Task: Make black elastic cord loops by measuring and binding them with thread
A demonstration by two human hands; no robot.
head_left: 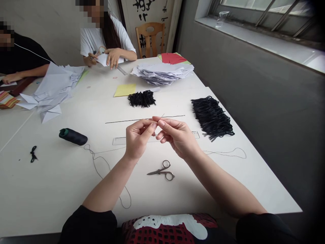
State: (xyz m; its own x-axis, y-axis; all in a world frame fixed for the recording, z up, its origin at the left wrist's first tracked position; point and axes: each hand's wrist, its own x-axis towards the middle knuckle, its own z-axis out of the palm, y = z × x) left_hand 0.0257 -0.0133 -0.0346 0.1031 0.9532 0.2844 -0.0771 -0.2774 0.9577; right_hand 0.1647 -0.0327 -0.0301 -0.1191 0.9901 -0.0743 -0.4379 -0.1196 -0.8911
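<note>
My left hand [139, 137] and my right hand [175, 134] meet fingertip to fingertip above the white table [63, 183]. A thin needle [161, 117] sticks up from the pinch of my right hand. My left hand pinches a fine thread end right at it. A grey thread [101, 169] trails in loops over the table from a dark spool [73, 136] at my left. Small scissors [162, 171] lie just below my hands. A clear ruler [119, 140] lies under them, and a long black cord [127, 120] is stretched straight behind.
Two piles of black cords lie at centre back [141, 98] and at right [212, 117]. A yellow sheet [125, 89], stacks of white paper [162, 72] and red paper [172, 58] sit farther back. Two other people work at the far left. A wooden chair [150, 37] stands behind.
</note>
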